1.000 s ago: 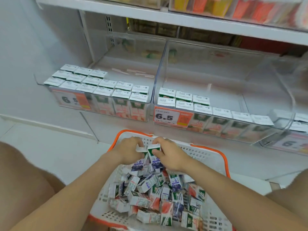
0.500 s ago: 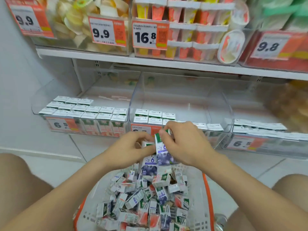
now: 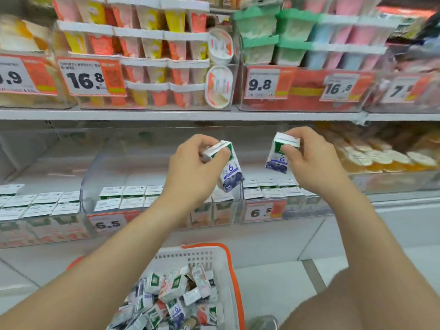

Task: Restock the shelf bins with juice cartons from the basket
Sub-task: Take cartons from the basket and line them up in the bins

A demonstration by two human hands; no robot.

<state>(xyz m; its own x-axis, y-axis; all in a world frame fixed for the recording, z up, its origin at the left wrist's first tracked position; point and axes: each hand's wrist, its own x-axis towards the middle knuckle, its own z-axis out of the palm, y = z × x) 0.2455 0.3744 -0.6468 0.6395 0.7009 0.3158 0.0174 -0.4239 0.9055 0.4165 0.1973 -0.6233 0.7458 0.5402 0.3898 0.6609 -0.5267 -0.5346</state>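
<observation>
My left hand [image 3: 192, 167] grips a small blueberry juice carton [image 3: 229, 170] by its top, tilted, above the middle clear shelf bin [image 3: 166, 206]. My right hand [image 3: 312, 160] pinches a second blueberry carton [image 3: 279, 156] above the right bin [image 3: 281, 196]. Both bins hold rows of upright cartons behind 6.5 price tags. The white basket with an orange rim [image 3: 228, 263] sits low in the centre, with several loose cartons [image 3: 171, 301] piled in it.
A left bin [image 3: 40, 210] also holds rows of cartons. The white shelf board [image 3: 142, 114] above carries bins of cups and price tags. My knee [image 3: 357, 296] is at lower right, with tiled floor around the basket.
Both hands rose out of the basket to shelf height and moved apart, each with a blueberry carton. The view tilted upward.
</observation>
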